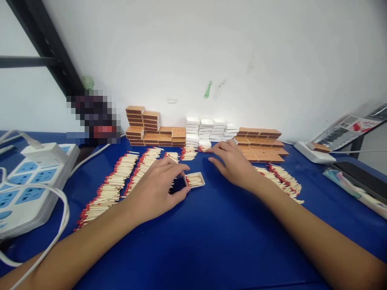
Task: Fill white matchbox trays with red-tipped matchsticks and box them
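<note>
Blue surface (193,241) carries a shallow white tray (197,186) of pale, red-tipped matches (195,180), clamped in left fingers (180,195); right fingers (217,151) are apart.

1 head-worn camera looks forward and down from above and behind the left hand (157,183) and right hand (231,161), close enough that 2 forearms (314,229) enter from the lower corners. Mid-view falls near the matchbox tray (196,181) between the hands; beyond them, the view reaches over the blue tabletop (199,241) to the white wall (163,48).
</note>
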A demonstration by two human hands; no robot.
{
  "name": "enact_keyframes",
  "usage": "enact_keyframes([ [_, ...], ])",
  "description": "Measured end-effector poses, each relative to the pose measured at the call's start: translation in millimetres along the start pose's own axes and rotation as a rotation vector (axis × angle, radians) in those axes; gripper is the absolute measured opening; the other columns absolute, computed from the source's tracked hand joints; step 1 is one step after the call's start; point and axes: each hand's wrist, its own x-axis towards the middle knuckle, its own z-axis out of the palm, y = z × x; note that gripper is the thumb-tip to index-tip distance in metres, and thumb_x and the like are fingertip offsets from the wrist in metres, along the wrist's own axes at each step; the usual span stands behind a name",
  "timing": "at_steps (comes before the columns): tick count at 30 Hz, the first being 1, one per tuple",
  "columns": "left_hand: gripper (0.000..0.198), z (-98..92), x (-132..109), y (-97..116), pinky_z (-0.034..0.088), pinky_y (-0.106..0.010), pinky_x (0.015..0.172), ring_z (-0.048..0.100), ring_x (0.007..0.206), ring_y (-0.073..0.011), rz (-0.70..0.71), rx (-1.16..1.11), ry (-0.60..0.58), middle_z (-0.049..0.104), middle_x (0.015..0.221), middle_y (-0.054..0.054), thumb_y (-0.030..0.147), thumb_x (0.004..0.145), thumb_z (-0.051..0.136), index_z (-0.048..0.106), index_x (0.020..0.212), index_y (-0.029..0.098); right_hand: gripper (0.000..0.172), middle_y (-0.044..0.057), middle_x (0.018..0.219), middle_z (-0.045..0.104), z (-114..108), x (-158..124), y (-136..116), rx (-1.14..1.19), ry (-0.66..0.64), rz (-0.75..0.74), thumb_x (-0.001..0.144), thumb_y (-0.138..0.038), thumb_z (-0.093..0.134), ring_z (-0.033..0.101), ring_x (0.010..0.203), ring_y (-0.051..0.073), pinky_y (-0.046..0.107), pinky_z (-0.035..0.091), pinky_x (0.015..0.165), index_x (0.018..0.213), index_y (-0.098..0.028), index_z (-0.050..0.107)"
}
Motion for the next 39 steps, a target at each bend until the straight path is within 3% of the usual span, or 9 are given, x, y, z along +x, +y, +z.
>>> enact_keyframes([
  [5, 0.035, -0.4, 1.0, 1.2, 0.052, -0.047, 0.105, 0.064, 0.113, -0.0255, 0.005, -0.008, 0.01, 0.075, 0.112, -0.005, 0.03, 0.095, 0.072, 0.066, 0.128, 0.021, 0.035, 0.017, 0.121, 0.07, 9.1, 1.5, 11.3, -0.051, -0.043, 0.013, 0.106, -0.033, 0.049, 0.053, 0.117, 0.036, 0.055, 0.047, 0.099, 0.127, -0.021, 0.074],
  [15, 0.035, -0.3, 0.4, 1.1, 0.053, -0.046, 0.105, 0.064, 0.113, -0.0256, 0.0, -0.018, 0.005, 0.075, 0.111, -0.005, 0.03, 0.095, 0.072, 0.066, 0.128, 0.022, 0.023, 0.015, 0.117, 0.07, 8.0, 2.9, 13.1, -0.029, -0.022, 0.007, 0.103, -0.029, 0.055, 0.053, 0.115, 0.035, 0.053, 0.046, 0.101, 0.113, -0.02, 0.074],
  [24, 0.034, -1.4, 1.4, 2.3, 0.052, -0.048, 0.105, 0.064, 0.115, -0.0262, -0.008, -0.019, -0.009, 0.075, 0.114, -0.005, 0.031, 0.095, 0.071, 0.066, 0.128, 0.023, 0.025, 0.016, 0.116, 0.069, 6.4, 3.4, 13.0, -0.026, -0.017, -0.001, 0.104, -0.029, 0.053, 0.053, 0.114, 0.035, 0.055, 0.047, 0.1, 0.111, -0.021, 0.075],
  [31, 0.034, -1.1, 1.0, 1.8, 0.053, -0.047, 0.105, 0.065, 0.113, -0.0261, 0.006, -0.02, 0.009, 0.075, 0.112, -0.006, 0.03, 0.095, 0.07, 0.066, 0.128, 0.023, 0.032, 0.016, 0.119, 0.067, 8.1, 2.6, 12.8, -0.03, -0.018, 0.007, 0.106, -0.032, 0.05, 0.053, 0.115, 0.035, 0.055, 0.047, 0.1, 0.125, -0.023, 0.073],
  [39, 0.035, -2.1, 2.1, 2.4, 0.053, -0.047, 0.104, 0.065, 0.113, -0.026, -0.005, -0.026, -0.001, 0.075, 0.111, -0.006, 0.029, 0.094, 0.071, 0.066, 0.128, 0.022, 0.017, 0.015, 0.11, 0.067, 3.2, 3.7, 10.3, 0.026, -0.006, -0.006, 0.102, -0.027, 0.056, 0.052, 0.111, 0.033, 0.052, 0.046, 0.1, 0.098, -0.02, 0.072],
])
